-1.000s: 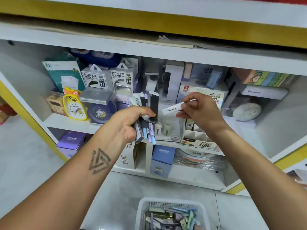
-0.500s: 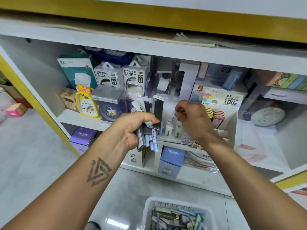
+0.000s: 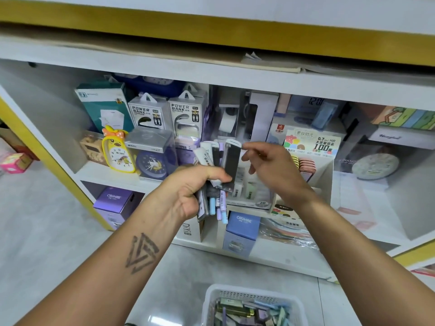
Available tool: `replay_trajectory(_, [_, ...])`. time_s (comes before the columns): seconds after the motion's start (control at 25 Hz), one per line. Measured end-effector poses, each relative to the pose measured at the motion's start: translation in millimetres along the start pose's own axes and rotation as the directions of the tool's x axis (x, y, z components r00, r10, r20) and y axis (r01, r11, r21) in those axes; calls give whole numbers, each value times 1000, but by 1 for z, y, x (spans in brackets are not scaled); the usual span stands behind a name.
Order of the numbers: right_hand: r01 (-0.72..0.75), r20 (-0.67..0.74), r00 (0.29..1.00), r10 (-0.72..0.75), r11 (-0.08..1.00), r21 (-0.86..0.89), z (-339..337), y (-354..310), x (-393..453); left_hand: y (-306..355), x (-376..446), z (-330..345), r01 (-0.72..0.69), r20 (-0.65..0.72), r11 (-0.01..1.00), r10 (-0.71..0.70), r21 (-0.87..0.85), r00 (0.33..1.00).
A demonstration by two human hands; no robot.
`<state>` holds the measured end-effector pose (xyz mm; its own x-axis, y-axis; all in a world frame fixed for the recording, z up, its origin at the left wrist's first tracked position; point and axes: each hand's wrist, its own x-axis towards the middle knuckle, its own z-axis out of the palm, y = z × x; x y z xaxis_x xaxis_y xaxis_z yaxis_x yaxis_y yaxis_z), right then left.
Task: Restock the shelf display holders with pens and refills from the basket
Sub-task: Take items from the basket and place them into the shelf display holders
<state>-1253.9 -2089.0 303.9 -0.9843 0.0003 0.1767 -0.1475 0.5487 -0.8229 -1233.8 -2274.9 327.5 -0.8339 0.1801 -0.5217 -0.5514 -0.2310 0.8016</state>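
Observation:
My left hand (image 3: 188,191) grips a bundle of pens and refill packs (image 3: 220,161), white, black, purple and blue, held upright in front of the shelf. My right hand (image 3: 273,168) hovers just right of the bundle with its fingers spread and curled, its fingertips at the top of a black flat pack (image 3: 231,161). Whether it pinches that pack is unclear. Behind the hands a clear display holder (image 3: 256,203) marked 2B holds small white and green packs. The white basket (image 3: 211,300) at the bottom edge holds several mixed packs.
A lead-refill display box (image 3: 313,144) with pink and yellow cases stands right of the holder. Power bank boxes (image 3: 147,114), a yellow duck clock (image 3: 117,151) and a blue clock (image 3: 151,164) sit at left. Purple and blue boxes (image 3: 242,229) occupy the lower shelf.
My right hand put its white pack down into the display holder, then lifted back empty toward the top of the bundle. The view shifted left.

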Motion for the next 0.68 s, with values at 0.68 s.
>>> replay_trajectory(0.68, [-138, -92, 968, 235, 798, 586, -114, 3, -36, -20, -1, 48, 105, 216, 994, -107, 21, 970])
